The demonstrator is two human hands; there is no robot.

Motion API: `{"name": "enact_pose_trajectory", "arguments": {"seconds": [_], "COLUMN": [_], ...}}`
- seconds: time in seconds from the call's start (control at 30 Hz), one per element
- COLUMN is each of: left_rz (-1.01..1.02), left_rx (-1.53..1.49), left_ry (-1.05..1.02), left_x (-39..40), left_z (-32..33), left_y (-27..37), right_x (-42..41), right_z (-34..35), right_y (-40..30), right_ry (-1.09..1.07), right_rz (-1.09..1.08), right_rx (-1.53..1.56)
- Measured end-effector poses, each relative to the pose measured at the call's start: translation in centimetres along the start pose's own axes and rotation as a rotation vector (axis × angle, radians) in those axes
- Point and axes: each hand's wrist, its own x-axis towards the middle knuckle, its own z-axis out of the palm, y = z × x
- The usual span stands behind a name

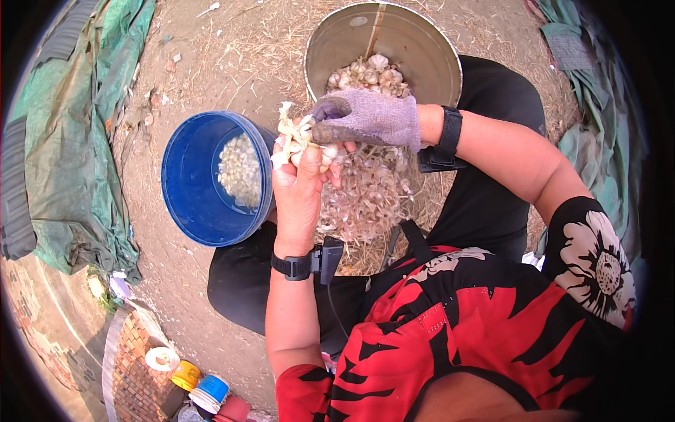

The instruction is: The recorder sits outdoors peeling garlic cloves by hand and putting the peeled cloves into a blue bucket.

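Note:
My bare left hand holds garlic with loose papery skin hanging from it. My right hand, in a soiled purple-grey knit glove, meets it from the right, its fingertips pinching the garlic. The fingers partly hide how many pieces lie in the left palm. Just left stands a blue plastic bucket with pale peeled garlic cloves at its bottom. Beyond the gloved hand, unpeeled garlic bulbs lie inside a metal bucket. Below the hands is a heap of garlic skins.
My legs in black trousers flank the skin heap. Straw litters the dirt ground. Green tarps lie at both sides. Several small tubs, including a yellow one, stand at lower left by brick paving. Both wrists carry strapped devices.

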Motion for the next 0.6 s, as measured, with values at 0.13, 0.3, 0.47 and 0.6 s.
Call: {"name": "enact_pose_trajectory", "arguments": {"seconds": [0.13, 0.3, 0.47, 0.6], "left_rz": [0.01, 0.081, 0.051, 0.072], "left_rx": [0.005, 0.034, 0.085, 0.083], "left_ry": [0.008, 0.113, 0.119, 0.089], "left_x": [0.0, 0.0, -0.2, 0.2], "left_z": [-0.1, 0.1, -0.1, -0.4], "left_y": [-1.0, -2.3, -2.6, -3.0], "right_x": [-0.1, 0.1, -0.2, 0.1], "right_z": [0.5, 1.7, 1.9, 1.4], "right_y": [0.2, 1.5, 2.1, 2.9], "right_ry": [0.009, 0.217, 0.184, 0.201], "right_rz": [-0.004, -0.228, -0.188, -0.277], "right_rx": [-0.053, -0.322, -0.426, -0.507]}}
